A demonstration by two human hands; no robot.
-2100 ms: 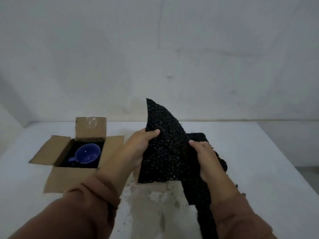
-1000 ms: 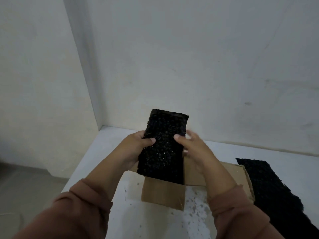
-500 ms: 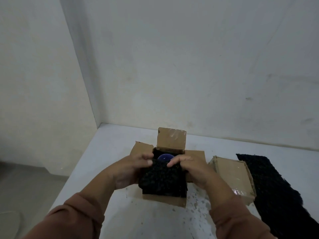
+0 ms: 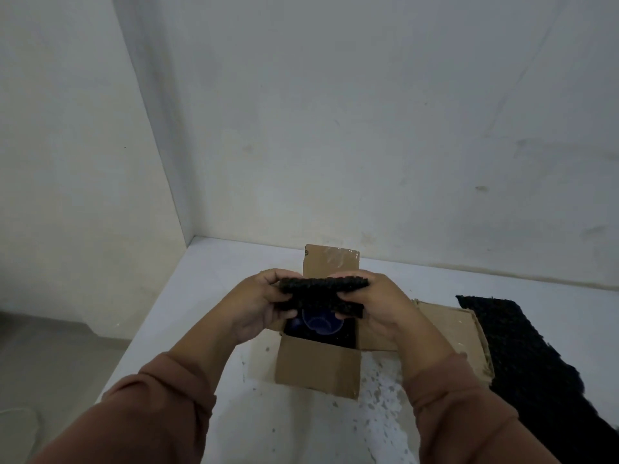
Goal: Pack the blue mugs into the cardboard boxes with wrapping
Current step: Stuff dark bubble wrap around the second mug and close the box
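Note:
An open cardboard box stands on the white table, flaps spread. Inside it a blue mug sits upright on black padding, partly hidden. Just above the box opening I hold a folded piece of black bubble wrapping flat between both hands. My left hand grips its left end and my right hand grips its right end.
A second, closed cardboard box lies right of the open one, touching its flap. A long sheet of black wrapping stretches along the table's right side. The table's left edge drops to the floor; walls stand behind and to the left.
The wrapping piece, held upright a second ago, is now folded and held flat over the box. The mug shows below it.

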